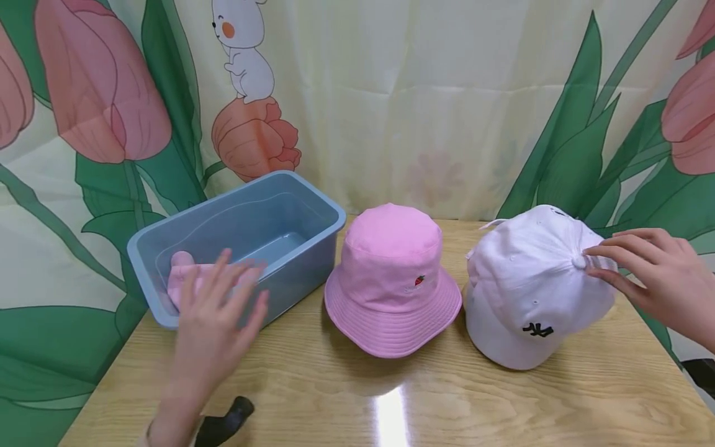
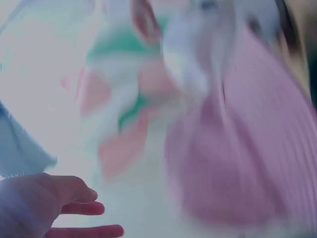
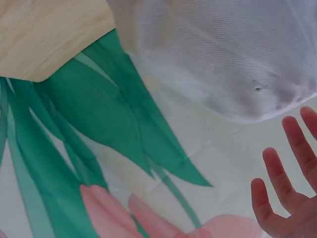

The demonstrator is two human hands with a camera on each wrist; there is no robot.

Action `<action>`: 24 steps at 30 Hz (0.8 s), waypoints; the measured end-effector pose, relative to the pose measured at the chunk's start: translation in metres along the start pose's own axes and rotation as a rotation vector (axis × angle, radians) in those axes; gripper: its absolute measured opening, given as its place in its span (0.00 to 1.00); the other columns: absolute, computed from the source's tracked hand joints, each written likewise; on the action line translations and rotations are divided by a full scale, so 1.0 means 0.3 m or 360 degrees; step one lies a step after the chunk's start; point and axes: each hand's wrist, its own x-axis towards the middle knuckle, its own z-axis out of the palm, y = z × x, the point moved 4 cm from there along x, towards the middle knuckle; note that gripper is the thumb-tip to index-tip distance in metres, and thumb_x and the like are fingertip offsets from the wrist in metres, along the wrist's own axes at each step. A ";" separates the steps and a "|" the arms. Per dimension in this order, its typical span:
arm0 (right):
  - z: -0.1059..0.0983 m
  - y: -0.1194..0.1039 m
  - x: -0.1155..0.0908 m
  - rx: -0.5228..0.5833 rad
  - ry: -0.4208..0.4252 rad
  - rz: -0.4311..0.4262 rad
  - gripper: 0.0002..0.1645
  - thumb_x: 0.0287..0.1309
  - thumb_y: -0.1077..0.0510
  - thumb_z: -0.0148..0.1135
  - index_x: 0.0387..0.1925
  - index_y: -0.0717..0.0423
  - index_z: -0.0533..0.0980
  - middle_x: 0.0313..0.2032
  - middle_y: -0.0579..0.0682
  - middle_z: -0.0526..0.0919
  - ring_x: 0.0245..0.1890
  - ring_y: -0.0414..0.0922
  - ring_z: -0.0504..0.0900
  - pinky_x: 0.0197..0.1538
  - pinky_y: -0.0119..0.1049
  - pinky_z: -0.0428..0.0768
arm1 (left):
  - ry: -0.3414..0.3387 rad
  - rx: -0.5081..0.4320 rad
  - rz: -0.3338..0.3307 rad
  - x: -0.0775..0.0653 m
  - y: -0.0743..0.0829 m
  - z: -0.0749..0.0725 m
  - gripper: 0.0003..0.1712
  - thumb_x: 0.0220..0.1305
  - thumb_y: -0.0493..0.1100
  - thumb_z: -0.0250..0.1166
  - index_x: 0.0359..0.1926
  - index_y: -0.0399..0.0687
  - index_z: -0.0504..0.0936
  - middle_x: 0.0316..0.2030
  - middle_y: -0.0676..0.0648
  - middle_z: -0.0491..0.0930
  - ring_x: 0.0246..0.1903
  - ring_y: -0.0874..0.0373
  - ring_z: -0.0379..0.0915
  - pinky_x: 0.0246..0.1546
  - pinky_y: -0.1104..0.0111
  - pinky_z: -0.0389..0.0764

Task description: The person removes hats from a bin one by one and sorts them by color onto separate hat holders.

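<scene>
My left hand (image 1: 215, 335), blurred, hovers with spread fingers over the near side of a blue-grey plastic bin (image 1: 304, 273). Inside the bin lies a small pink item (image 1: 180, 273) with a rounded knob, partly hidden by the fingers. On the right, a white baseball cap (image 1: 519, 285) with a dark NY logo faces the front, tilted. My right hand (image 1: 665, 273) pinches its crown beside the top button with thumb and forefinger; the other fingers stand apart in the right wrist view. A pink bucket hat (image 1: 391, 273) with a small strawberry emblem sits crown up between bin and cap.
Everything stands on a light wooden table (image 1: 313, 385). A curtain (image 1: 391, 112) printed with tulips and a white animal hangs directly behind it. Part of a black strap (image 1: 223, 425) shows at my left wrist.
</scene>
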 end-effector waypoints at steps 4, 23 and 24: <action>-0.002 0.023 -0.054 -0.0017 -0.0011 0.0193 0.44 0.60 0.32 0.24 0.30 0.63 0.76 0.30 0.61 0.77 0.35 0.59 0.68 0.36 0.51 0.65 | -0.0138 -0.0122 0.0474 0.110 0.231 0.154 0.15 0.58 0.46 0.56 0.44 0.47 0.80 0.41 0.48 0.81 0.51 0.46 0.72 0.55 0.51 0.66; 0.055 0.051 -0.161 -0.0056 -0.0031 0.0450 0.46 0.56 0.30 0.26 0.36 0.65 0.75 0.33 0.65 0.78 0.35 0.61 0.68 0.33 0.56 0.65 | -0.0349 0.0314 0.0667 0.293 0.714 0.567 0.18 0.62 0.37 0.45 0.45 0.58 0.78 0.37 0.59 0.79 0.47 0.57 0.73 0.52 0.59 0.71; 0.056 0.051 -0.164 -0.0055 -0.0065 0.0456 0.46 0.55 0.30 0.25 0.36 0.65 0.75 0.34 0.65 0.78 0.36 0.61 0.68 0.32 0.56 0.64 | -0.0371 0.0320 0.0651 0.294 0.716 0.579 0.18 0.62 0.37 0.46 0.45 0.59 0.78 0.37 0.58 0.79 0.48 0.57 0.73 0.52 0.58 0.71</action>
